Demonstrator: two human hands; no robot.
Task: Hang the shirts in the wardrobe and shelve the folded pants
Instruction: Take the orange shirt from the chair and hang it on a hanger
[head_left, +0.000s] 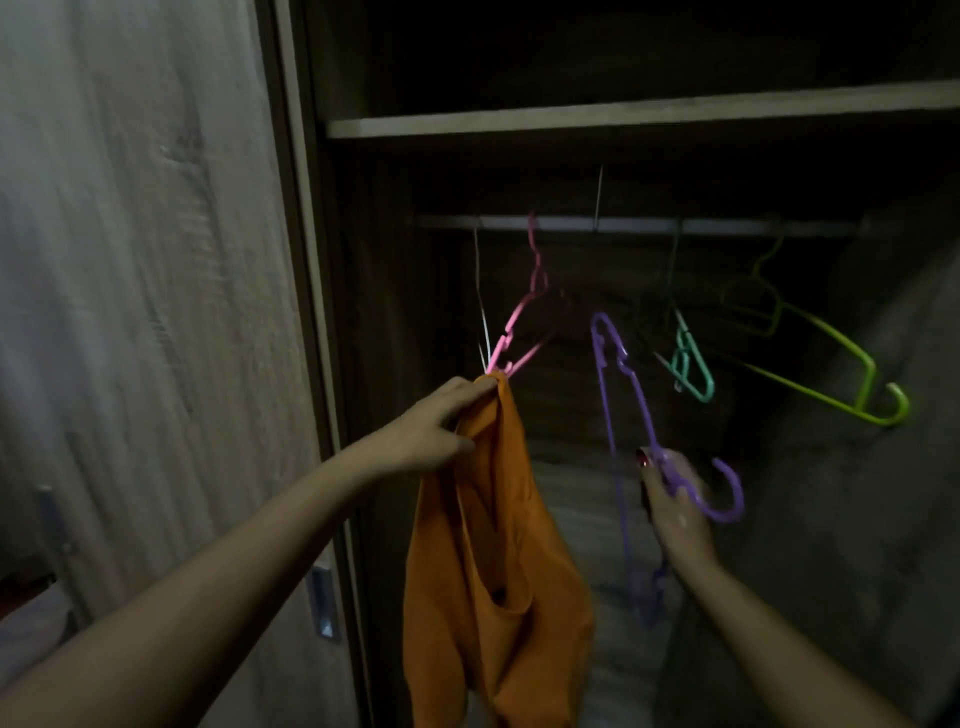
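Your left hand (441, 421) is pinched shut on the top of the orange shirt (493, 571), bunching the fabric right where the lower end of the pink hanger (519, 322) meets it; the rest of the shirt hangs loose below your fingers, in front of the open wardrobe. Your right hand (675, 509) is closed around the neck of the purple hanger (618, 384), just below its hook, with the hanger's body swung away from you and its hook pointing right, off the rail.

To do this step well, I'd judge you should settle on one hanger first. Hold the shirt by its collar, not a fistful of cloth, feed one arm of the hanger into a shoulder, then the other, and only then lift the hook to the rail (623, 224). The pink hanger's hook looks to be at the rail, though the blur makes that uncertain.

Further along the rail hang a teal hanger (693, 364) and a lime-green hanger (810, 364), tilted towards the right wall. There is open rail between pink and teal. A wooden shelf (623, 115) runs above the rail. No folded pants are in view.

No brand, label or writing can be read anywhere.
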